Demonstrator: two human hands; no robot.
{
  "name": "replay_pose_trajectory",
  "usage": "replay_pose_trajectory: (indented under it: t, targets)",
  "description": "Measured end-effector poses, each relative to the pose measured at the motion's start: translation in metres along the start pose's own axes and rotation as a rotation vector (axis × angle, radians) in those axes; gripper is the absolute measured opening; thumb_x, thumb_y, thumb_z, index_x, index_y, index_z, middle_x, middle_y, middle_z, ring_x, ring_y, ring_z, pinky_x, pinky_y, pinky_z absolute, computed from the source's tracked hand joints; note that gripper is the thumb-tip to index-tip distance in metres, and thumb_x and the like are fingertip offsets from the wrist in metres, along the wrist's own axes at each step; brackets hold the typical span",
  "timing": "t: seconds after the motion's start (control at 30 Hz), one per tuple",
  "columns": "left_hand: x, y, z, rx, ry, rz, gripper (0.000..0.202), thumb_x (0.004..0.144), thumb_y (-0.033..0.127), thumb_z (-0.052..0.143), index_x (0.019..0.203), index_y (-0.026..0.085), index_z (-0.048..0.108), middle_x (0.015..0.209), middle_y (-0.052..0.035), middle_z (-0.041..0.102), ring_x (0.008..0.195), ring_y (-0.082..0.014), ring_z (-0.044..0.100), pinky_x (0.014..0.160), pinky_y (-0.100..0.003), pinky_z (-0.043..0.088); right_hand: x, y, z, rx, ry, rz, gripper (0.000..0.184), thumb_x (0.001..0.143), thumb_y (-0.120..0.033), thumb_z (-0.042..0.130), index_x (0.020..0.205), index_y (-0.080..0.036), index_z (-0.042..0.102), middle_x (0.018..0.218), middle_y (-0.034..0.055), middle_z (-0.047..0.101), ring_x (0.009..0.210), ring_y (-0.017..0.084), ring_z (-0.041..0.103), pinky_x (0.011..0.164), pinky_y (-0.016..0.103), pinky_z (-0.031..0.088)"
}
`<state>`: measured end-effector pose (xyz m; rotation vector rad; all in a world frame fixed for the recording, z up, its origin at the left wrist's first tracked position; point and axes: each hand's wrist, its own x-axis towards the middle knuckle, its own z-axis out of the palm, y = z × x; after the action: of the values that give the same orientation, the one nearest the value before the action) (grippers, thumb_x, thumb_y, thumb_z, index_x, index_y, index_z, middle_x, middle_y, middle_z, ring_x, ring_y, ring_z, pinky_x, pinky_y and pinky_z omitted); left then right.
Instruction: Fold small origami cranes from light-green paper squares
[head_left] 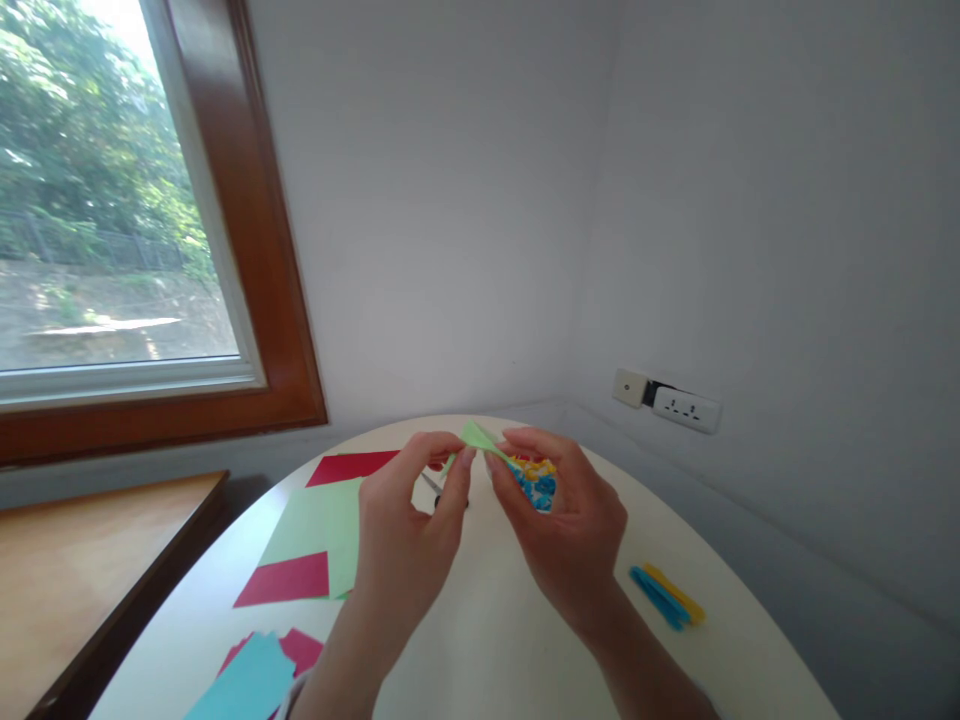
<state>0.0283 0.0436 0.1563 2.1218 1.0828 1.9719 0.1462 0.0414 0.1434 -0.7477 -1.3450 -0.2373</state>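
Note:
Both hands are raised over a round white table [480, 640]. My left hand [409, 520] and my right hand [559, 520] pinch the two ends of a small light green paper piece [478, 437] between thumb and fingers. Just behind my right fingers sits a small pile of yellow, blue and red paper bits [537, 480]. Beyond my left fingers lies a pair of scissors [435, 490], partly hidden. A light green sheet [319, 530] lies on red sheets [289, 580] to the left.
Blue and yellow paper strips [666, 595] lie at the right of the table. Light blue and red sheets [255, 675] lie at the near left edge. A wooden sill [67, 570] and window are at left; a wall socket [686, 408] is at right.

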Motion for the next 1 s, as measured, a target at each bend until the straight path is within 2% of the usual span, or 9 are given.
replay_pose_trajectory:
  t: [0.17, 0.33, 0.57, 0.87, 1.0]
  targets:
    - [-0.0001, -0.0031, 0.0038, -0.163, -0.016, -0.098, 0.005, 0.079, 0.016, 0.060, 0.077, 0.020, 0.062, 0.070, 0.0031, 0.068, 0.065, -0.0091, 0.065, 0.061, -0.017, 0.050, 0.0004, 0.0059, 0.0002, 0.070, 0.002, 0.054, 0.014, 0.076, -0.018, 0.068, 0.088, -0.024, 0.063, 0.079, -0.0014, 0.069, 0.074, 0.015, 0.063, 0.070, 0.031, 0.051]
    - [0.0000, 0.0002, 0.0055, -0.270, -0.011, -0.164, 0.006, 0.076, 0.014, 0.062, 0.077, 0.020, 0.062, 0.072, 0.0029, 0.070, 0.068, -0.0094, 0.067, 0.063, -0.016, 0.052, 0.0032, 0.0096, 0.0007, 0.067, 0.018, -0.103, 0.015, 0.077, -0.011, 0.067, 0.083, -0.024, 0.065, 0.082, -0.0003, 0.068, 0.080, 0.016, 0.061, 0.074, 0.033, 0.048]
    - [-0.0018, 0.0025, 0.0024, -0.233, -0.101, -0.283, 0.005, 0.079, 0.021, 0.059, 0.084, 0.022, 0.060, 0.071, 0.0015, 0.072, 0.070, -0.0141, 0.070, 0.052, -0.016, 0.048, 0.0028, 0.0082, 0.0004, -0.032, 0.009, -0.257, 0.020, 0.078, -0.005, 0.061, 0.084, -0.023, 0.065, 0.080, 0.0004, 0.069, 0.078, 0.016, 0.060, 0.074, 0.033, 0.046]
    - [-0.0006, 0.0061, -0.0003, -0.299, -0.142, -0.304, 0.007, 0.079, 0.021, 0.056, 0.086, 0.020, 0.057, 0.063, 0.0009, 0.067, 0.058, -0.0126, 0.064, 0.045, -0.017, 0.043, 0.0037, 0.0091, 0.0009, -0.029, -0.040, -0.336, 0.024, 0.078, -0.003, 0.059, 0.090, -0.024, 0.064, 0.082, 0.0017, 0.071, 0.079, 0.016, 0.063, 0.073, 0.033, 0.050]
    - [-0.0009, 0.0056, -0.0031, -0.317, -0.187, -0.287, 0.010, 0.080, 0.020, 0.054, 0.090, 0.020, 0.056, 0.067, -0.0009, 0.068, 0.058, -0.0121, 0.062, 0.047, -0.018, 0.043, 0.0033, 0.0095, 0.0003, -0.032, -0.043, -0.342, 0.028, 0.078, -0.002, 0.058, 0.092, -0.026, 0.064, 0.084, 0.0015, 0.071, 0.080, 0.017, 0.064, 0.074, 0.034, 0.051]
